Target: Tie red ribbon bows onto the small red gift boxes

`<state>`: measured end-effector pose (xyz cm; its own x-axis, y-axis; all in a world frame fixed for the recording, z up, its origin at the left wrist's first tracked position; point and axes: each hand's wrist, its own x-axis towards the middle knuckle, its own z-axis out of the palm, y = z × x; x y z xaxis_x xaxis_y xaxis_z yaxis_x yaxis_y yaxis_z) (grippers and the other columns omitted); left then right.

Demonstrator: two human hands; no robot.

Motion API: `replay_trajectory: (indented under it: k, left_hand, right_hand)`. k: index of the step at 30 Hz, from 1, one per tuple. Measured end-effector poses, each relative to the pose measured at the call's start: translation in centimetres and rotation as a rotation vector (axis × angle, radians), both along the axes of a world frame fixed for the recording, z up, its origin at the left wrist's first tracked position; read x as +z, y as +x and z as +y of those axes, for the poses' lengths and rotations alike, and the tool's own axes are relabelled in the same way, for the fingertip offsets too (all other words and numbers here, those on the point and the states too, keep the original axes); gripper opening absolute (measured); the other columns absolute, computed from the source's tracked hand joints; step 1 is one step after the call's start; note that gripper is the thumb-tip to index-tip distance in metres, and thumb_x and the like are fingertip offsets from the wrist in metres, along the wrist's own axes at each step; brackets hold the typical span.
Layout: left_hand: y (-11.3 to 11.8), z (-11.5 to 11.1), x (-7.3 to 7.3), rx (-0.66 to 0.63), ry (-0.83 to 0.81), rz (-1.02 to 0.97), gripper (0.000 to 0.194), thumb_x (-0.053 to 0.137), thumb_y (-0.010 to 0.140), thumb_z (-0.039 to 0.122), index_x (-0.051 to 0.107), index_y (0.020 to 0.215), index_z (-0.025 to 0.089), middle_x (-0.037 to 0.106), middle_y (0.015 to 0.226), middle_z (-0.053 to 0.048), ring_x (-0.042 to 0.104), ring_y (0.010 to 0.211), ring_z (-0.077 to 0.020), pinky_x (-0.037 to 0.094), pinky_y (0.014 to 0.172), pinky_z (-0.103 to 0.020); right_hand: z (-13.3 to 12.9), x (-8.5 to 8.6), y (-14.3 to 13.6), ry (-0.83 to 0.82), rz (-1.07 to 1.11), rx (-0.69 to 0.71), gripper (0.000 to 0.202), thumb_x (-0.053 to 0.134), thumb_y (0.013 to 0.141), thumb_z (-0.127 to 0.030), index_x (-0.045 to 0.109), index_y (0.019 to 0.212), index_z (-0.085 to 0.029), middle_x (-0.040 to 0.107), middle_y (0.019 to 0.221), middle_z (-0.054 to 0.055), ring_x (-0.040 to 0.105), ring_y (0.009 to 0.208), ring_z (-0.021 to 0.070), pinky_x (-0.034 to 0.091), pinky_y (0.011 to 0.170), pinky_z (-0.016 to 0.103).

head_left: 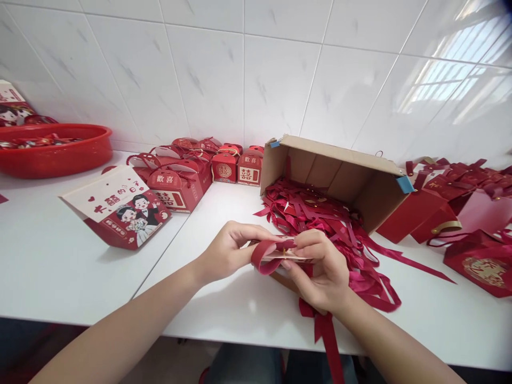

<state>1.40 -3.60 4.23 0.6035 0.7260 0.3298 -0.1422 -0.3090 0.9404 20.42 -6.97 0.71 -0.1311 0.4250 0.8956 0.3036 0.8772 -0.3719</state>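
Between both hands, above the white table, is a small red and cream paper gift box [294, 259], seen mostly from its top edge. My left hand [236, 248] grips its left side, thumb and fingers closed. A red strap [264, 260] curls in a loop beside the left fingertips, with a small gold fastener [285, 252] near the middle. My right hand [320, 266] pinches the strap and the box's top edge from the right. Under that hand a dark red ribbon [330, 341] hangs over the table's front edge. The fingers hide much of the box.
A cardboard carton [340, 170] lies on its side, red ribbons [316, 208] spilling out. Left are a printed box [132, 213], several red gift boxes [180, 184] and a red basin [60, 154]. Red bags [424, 208] crowd the right. A tiled wall [216, 80] stands behind.
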Motion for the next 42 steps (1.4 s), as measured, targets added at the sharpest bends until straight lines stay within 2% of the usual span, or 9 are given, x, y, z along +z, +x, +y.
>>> replay_trajectory:
  k: [8, 12, 16, 21, 28, 35, 38, 42]
  left_hand:
    - [0.0, -0.1, 0.6, -0.014, 0.05, 0.056, 0.018, 0.065, 0.081, 0.027, 0.076, 0.092, 0.018, 0.074, 0.094, -0.011, 0.068, 0.087, -0.0249, 0.055, 0.078, -0.036]
    - [-0.1, -0.1, 0.6, -0.055, 0.161, 0.071, 0.02, 0.062, 0.084, 0.024, 0.075, 0.094, 0.014, 0.073, 0.097, -0.014, 0.067, 0.091, -0.0253, 0.054, 0.082, -0.037]
    - [-0.3, -0.1, 0.0, -0.088, 0.225, 0.001, 0.021, 0.06, 0.085, 0.021, 0.069, 0.103, 0.015, 0.071, 0.098, -0.013, 0.067, 0.091, -0.0236, 0.054, 0.08, -0.035]
    - [-0.4, 0.2, -0.5, -0.147, 0.296, -0.055, 0.017, 0.062, 0.083, 0.02, 0.065, 0.099, 0.015, 0.069, 0.095, -0.014, 0.067, 0.091, -0.0246, 0.054, 0.08, -0.037]
    - [-0.2, 0.1, -0.1, -0.129, 0.482, -0.004, 0.02, 0.06, 0.081, 0.014, 0.064, 0.1, 0.015, 0.068, 0.101, -0.015, 0.065, 0.095, -0.0241, 0.054, 0.084, -0.038]
    - [-0.1, 0.2, 0.3, -0.131, 0.593, 0.005, 0.025, 0.059, 0.078, 0.011, 0.062, 0.102, 0.016, 0.068, 0.098, -0.015, 0.064, 0.093, -0.0238, 0.053, 0.083, -0.04]
    - [-0.1, 0.4, 0.2, -0.142, 0.621, -0.003, 0.025, 0.057, 0.078, 0.01, 0.062, 0.102, 0.017, 0.068, 0.098, -0.015, 0.063, 0.094, -0.0238, 0.053, 0.083, -0.04]
    - [0.2, 0.5, -0.2, -0.1, 0.7, -0.018, 0.026, 0.065, 0.075, 0.008, 0.063, 0.1, 0.019, 0.069, 0.095, -0.012, 0.064, 0.092, -0.0225, 0.052, 0.086, -0.041]
  right_hand:
    - [0.0, -0.1, 0.0, 0.014, 0.004, 0.001, 0.024, 0.067, 0.075, -0.011, 0.052, 0.089, -0.022, 0.059, 0.08, 0.003, 0.059, 0.071, 0.0182, 0.047, 0.063, 0.035]
    - [-0.1, 0.2, -0.1, 0.022, -0.01, 0.016, 0.025, 0.067, 0.074, -0.009, 0.052, 0.09, -0.022, 0.058, 0.08, 0.003, 0.059, 0.071, 0.0185, 0.048, 0.063, 0.036]
    - [-0.2, 0.4, -0.1, 0.043, -0.039, 0.038, 0.026, 0.066, 0.074, -0.008, 0.052, 0.091, -0.022, 0.058, 0.079, 0.004, 0.059, 0.07, 0.0184, 0.048, 0.062, 0.036]
    - [-0.2, 0.2, -0.1, -0.007, -0.011, 0.045, 0.024, 0.066, 0.074, -0.009, 0.051, 0.089, -0.022, 0.059, 0.079, 0.004, 0.059, 0.07, 0.0182, 0.048, 0.063, 0.036]
    - [-0.1, 0.0, -0.1, -0.035, 0.017, 0.043, 0.023, 0.066, 0.074, -0.01, 0.051, 0.087, -0.022, 0.058, 0.08, 0.003, 0.059, 0.072, 0.018, 0.049, 0.063, 0.035]
    - [-0.2, 0.0, -0.1, -0.021, 0.028, -0.015, 0.038, 0.067, 0.075, -0.01, 0.055, 0.109, -0.022, 0.061, 0.092, 0.007, 0.059, 0.087, 0.0223, 0.052, 0.071, 0.039]
    - [-0.3, 0.1, 0.0, -0.003, 0.002, 0.023, 0.032, 0.066, 0.075, -0.007, 0.06, 0.103, -0.023, 0.061, 0.089, 0.006, 0.061, 0.079, 0.0191, 0.053, 0.065, 0.034]
    - [-0.3, 0.3, 0.2, 0.016, 0.003, 0.073, 0.03, 0.065, 0.075, -0.004, 0.06, 0.099, -0.022, 0.06, 0.083, 0.004, 0.059, 0.072, 0.0169, 0.051, 0.061, 0.034]
